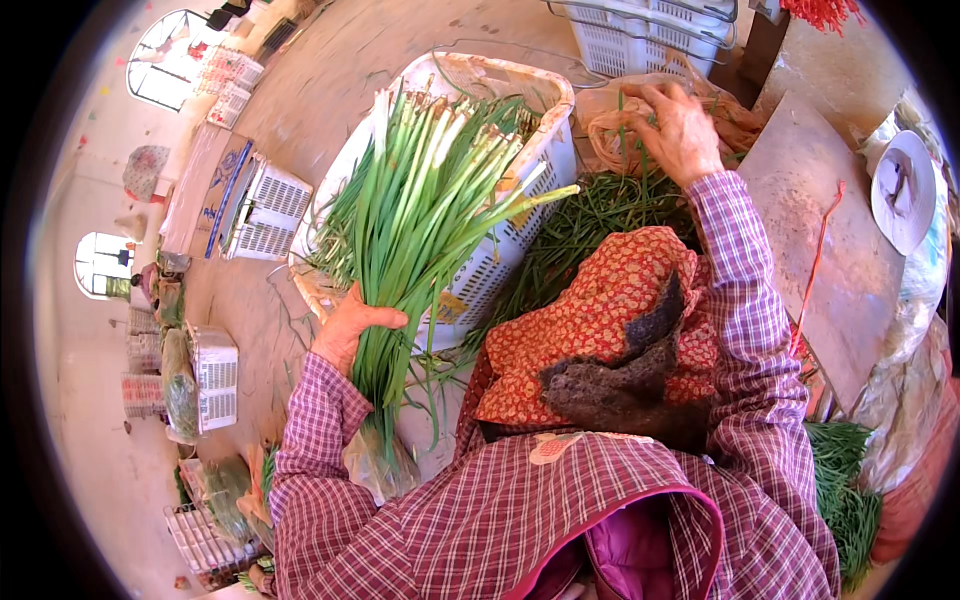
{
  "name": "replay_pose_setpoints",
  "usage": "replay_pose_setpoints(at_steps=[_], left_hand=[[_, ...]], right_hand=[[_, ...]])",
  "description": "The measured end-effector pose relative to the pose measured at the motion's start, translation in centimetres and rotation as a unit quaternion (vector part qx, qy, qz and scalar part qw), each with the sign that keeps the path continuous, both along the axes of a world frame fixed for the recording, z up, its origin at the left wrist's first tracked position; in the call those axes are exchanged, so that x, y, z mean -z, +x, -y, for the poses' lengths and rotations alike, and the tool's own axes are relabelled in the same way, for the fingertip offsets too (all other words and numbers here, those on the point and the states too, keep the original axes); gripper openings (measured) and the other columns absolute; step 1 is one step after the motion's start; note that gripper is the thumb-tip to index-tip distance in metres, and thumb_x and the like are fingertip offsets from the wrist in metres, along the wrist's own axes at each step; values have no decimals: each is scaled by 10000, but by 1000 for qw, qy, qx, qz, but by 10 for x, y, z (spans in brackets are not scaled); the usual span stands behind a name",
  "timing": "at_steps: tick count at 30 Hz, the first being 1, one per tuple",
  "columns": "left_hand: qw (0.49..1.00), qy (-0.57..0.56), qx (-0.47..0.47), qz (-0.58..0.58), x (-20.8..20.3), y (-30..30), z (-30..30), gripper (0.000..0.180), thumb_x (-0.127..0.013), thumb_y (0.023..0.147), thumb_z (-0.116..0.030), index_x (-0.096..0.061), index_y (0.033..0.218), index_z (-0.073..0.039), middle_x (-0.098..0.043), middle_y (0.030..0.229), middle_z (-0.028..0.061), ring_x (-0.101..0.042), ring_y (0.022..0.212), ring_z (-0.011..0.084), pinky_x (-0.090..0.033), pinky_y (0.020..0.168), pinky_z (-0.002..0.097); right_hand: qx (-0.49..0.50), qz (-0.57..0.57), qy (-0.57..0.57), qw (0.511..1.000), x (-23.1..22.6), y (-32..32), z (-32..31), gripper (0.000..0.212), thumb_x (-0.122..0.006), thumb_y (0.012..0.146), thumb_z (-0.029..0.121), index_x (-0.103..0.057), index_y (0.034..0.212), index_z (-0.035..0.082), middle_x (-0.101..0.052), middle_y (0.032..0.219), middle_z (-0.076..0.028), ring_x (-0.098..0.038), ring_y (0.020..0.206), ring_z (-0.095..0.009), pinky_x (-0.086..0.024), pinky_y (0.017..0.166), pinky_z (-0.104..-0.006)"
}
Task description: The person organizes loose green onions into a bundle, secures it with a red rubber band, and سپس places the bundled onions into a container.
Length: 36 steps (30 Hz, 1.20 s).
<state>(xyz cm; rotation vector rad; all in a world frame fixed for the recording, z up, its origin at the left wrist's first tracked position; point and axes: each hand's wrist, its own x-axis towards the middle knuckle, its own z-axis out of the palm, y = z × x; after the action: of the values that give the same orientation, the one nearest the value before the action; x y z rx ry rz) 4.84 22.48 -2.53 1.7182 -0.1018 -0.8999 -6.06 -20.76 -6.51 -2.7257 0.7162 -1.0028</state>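
Observation:
My left hand (350,327) is closed round a thick bunch of green garlic (425,200), long flat green leaves with pale, whitish stem ends pointing away from me. The bunch lies tilted over a large white plastic basket (500,240), which has more of the greens in it; one stalk sticks out to the right. My right hand (675,130) is raised at the right, fingers curved and apart, with nothing plain to see in them. Below it are loose green leaves (610,215), beside a thin orange plastic bag (615,140).
A red patterned cloth (590,300) with dark dirty patches covers my lap. White crates (650,40) stand at the far side, other crates (268,208) at the left. On the right are a grey board (800,220), a red strip (820,260), a pale hat (903,190) and dark greens (840,490).

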Motion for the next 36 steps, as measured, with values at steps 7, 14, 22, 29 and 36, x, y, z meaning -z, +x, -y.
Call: replay_pose_setpoints(at_steps=[7,14,22,29,36], left_hand=[[1000,19,12,6,-7,-8,10,770,-693,594,83,-507,1335,-20,-650,1182,108,-635,1057,238,-508,929,331],[1000,9,-2,-13,-18,-21,26,746,-712,590,87,-533,1307,-14,-655,1169,103,-642,1029,234,-507,916,329],[999,9,44,6,-1,-12,21,795,-792,628,25,-420,1330,38,-640,1190,150,-646,1040,238,-478,981,360],[998,45,40,28,-1,-14,26,878,-822,626,-14,-339,1356,58,-618,1186,162,-633,1051,248,-471,990,367],[998,23,52,12,-2,-17,29,839,-815,646,-17,-366,1351,58,-631,1172,152,-624,1069,245,-470,989,361]], right_hand=[[-299,45,191,934,-44,18,-58,332,-633,914,390,-706,1087,116,-639,1077,-126,-625,984,-275,-495,887,-397],[-113,104,52,987,-38,25,-37,203,-632,904,304,-724,933,125,-635,914,-71,-625,870,-247,-524,791,-401],[-286,45,182,940,-44,23,-91,311,-648,887,394,-755,992,121,-663,987,-114,-613,845,-262,-492,817,-379],[-324,159,466,808,-19,40,-98,347,-690,809,349,-716,911,19,-623,1085,-206,-605,970,-311,-457,900,-381],[-253,230,617,708,-27,32,-78,413,-618,897,369,-689,1112,24,-653,1160,-151,-585,1129,-233,-456,971,-390]])
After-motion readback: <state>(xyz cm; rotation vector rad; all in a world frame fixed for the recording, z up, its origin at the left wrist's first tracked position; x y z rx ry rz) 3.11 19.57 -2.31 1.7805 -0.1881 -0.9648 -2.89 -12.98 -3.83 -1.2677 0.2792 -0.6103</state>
